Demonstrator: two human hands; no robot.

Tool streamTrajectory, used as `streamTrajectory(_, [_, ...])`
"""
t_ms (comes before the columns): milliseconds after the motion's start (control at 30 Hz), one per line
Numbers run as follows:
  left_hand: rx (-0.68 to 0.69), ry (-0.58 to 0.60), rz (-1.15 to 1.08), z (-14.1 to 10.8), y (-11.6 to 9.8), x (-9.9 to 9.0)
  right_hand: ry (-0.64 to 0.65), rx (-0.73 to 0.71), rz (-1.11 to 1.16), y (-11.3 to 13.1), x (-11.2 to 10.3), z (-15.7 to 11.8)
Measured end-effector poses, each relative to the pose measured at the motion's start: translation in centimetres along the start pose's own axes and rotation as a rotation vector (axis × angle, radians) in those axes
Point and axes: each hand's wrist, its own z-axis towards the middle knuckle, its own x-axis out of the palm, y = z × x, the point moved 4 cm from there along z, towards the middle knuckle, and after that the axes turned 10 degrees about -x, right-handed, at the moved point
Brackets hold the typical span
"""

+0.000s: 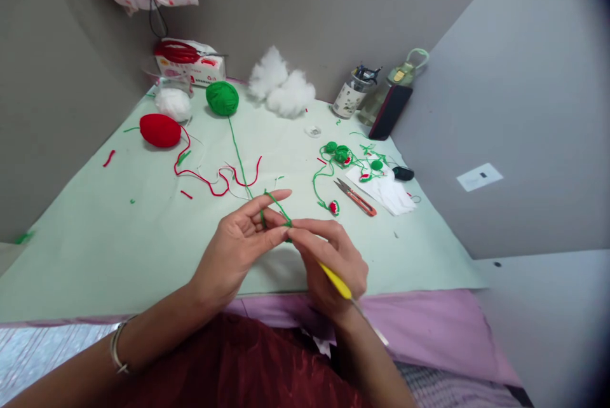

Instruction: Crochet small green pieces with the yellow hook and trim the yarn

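My left hand [238, 243] pinches a small green yarn piece [288, 225] between thumb and middle finger, its index finger stretched out with green yarn [236, 150] looped over it. That strand runs back to a green yarn ball [222, 98]. My right hand [333, 262] is closed around a crochet hook with a yellow grip [336, 281], its fingertips against the same small piece. The hook's tip is hidden by the fingers and yarn. Small green and red crocheted pieces [342, 154] lie beyond my right hand, near orange-handled snips [356, 197].
Red yarn [160, 131] and white yarn [172, 104] balls sit at the left. White stuffing [282, 87] lies at the back. A pen jar [350, 98], a bottle [376, 103], a leaning phone [391, 112] and white paper [384, 189] stand or lie at the right.
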Motion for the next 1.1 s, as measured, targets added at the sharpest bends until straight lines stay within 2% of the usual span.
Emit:
streamTrajectory(133, [0.001,0.031,-0.025,0.0,-0.1,0.4,-0.091,-0.049,-0.112,0.0,0.5,-1.1])
streamTrajectory(267, [-0.055,0.031,-0.074,-0.1,-0.4,0.5,-0.016,-0.075,-0.166,-0.1,0.5,-2.0])
streamTrajectory(333, [-0.156,0.077,-0.137,-0.1,-0.2,0.7,-0.013,-0.075,-0.131,-0.3,0.3,-2.0])
streamTrajectory(400, [-0.244,0.128,-0.184,0.0,-0.1,0.7,-0.062,-0.053,-0.053,-0.4,0.0,-1.6])
streamTrajectory(467, [-0.271,0.143,-0.191,0.1,-0.3,0.6,-0.095,-0.002,0.055,-0.6,-0.2,-1.0])
streamTrajectory(633, [-0.159,0.082,-0.081,0.2,-1.0,0.0,-0.115,0.165,0.252,-0.8,-0.8,0.0])
streamTrajectory(833, [0.026,-0.027,0.169,-0.2,-1.7,-0.4,-0.216,0.366,0.469,-1.4,-1.2,0.0])
streamTrajectory(933, [0.015,-0.032,0.213,-0.2,-1.4,-0.2,-0.241,0.453,0.599,-1.9,-0.6,-0.1])
streamTrajectory(1100, [-0.065,0.088,0.145,0.1,-0.4,0.4,-0.243,0.403,0.564,-2.1,0.0,-0.1])
